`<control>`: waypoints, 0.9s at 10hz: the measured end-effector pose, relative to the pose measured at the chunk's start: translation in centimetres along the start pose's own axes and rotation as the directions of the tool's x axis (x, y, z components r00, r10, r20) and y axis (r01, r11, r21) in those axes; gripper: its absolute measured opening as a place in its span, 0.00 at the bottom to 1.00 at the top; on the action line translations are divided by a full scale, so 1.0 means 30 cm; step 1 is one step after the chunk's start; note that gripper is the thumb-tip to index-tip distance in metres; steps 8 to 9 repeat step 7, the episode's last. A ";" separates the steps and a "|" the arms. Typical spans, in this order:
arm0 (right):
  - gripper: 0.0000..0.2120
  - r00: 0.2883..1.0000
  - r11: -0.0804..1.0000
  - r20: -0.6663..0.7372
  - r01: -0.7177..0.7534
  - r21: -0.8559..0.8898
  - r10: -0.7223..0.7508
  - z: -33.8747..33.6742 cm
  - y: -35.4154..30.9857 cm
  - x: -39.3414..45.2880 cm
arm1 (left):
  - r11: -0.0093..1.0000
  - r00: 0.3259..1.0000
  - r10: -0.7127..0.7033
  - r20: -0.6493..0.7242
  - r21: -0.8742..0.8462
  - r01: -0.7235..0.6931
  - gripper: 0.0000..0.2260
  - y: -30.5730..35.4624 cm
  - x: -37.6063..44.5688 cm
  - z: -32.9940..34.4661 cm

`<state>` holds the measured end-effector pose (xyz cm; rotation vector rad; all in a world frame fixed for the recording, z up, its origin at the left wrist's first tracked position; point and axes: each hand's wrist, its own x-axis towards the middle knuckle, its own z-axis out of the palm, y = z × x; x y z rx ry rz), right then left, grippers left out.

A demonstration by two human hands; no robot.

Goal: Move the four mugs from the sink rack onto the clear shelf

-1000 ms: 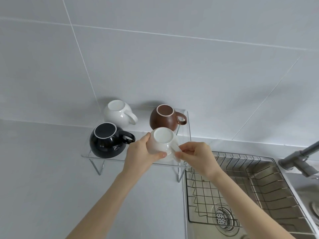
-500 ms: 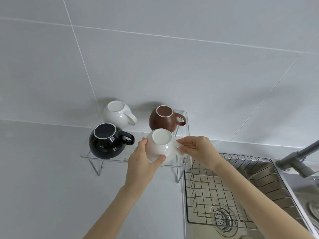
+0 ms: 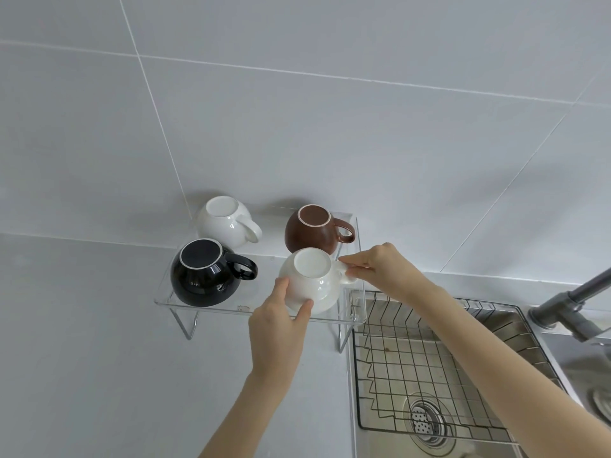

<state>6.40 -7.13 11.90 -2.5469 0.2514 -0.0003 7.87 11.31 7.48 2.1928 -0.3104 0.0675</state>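
A clear shelf (image 3: 205,307) on wire legs stands against the tiled wall. Upside down on it are a white mug (image 3: 224,223) at the back left, a brown mug (image 3: 312,231) at the back right and a black mug (image 3: 201,274) at the front left. A cream mug (image 3: 317,282), also upside down, sits at the shelf's front right. My left hand (image 3: 281,325) cups its near side, thumb and fingers on the body. My right hand (image 3: 380,269) pinches its handle from the right.
A wire sink rack (image 3: 426,365) lies in the steel sink at the right, with the drain (image 3: 426,421) below it and no mugs in it. A grey faucet (image 3: 572,309) reaches in from the far right. Grey countertop (image 3: 99,358) spreads left of the sink.
The cream mug has come down a little onto the shelf's front right corner. My left hand has slid lower on its side; my right hand stays on the handle.
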 end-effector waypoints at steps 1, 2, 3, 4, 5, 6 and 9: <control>0.12 1.000 0.999 -0.017 -0.005 0.033 0.006 0.000 0.002 -0.004 | 1.000 1.000 0.005 0.011 -0.007 -0.004 0.22 -0.006 0.007 -0.005; 0.11 1.000 0.999 -0.009 0.001 0.039 -0.001 0.002 0.001 -0.012 | 0.999 1.000 0.011 0.018 -0.032 -0.011 0.22 -0.011 0.013 -0.010; 0.11 1.000 0.998 -0.025 -0.007 0.060 0.009 0.003 -0.001 -0.019 | 0.998 0.999 0.006 0.041 -0.055 -0.003 0.22 -0.014 0.016 -0.018; 0.11 1.000 0.999 -0.019 0.019 0.038 -0.018 0.012 -0.001 -0.024 | 0.997 0.999 0.019 0.039 -0.077 -0.016 0.22 -0.014 0.014 -0.024; 0.11 1.000 0.999 -0.019 0.007 0.050 -0.006 0.008 -0.006 -0.024 | 0.995 0.999 0.007 0.049 -0.101 -0.002 0.22 -0.021 0.016 -0.026; 0.12 1.000 0.999 -0.007 -0.009 0.049 0.010 0.004 -0.012 -0.028 | 0.994 0.998 0.017 0.063 -0.106 -0.010 0.23 -0.019 0.004 -0.019; 0.13 0.996 0.998 0.073 -0.050 0.025 0.048 -0.027 -0.032 -0.013 | 0.996 0.991 0.002 0.132 -0.093 0.011 0.24 -0.020 0.022 -0.039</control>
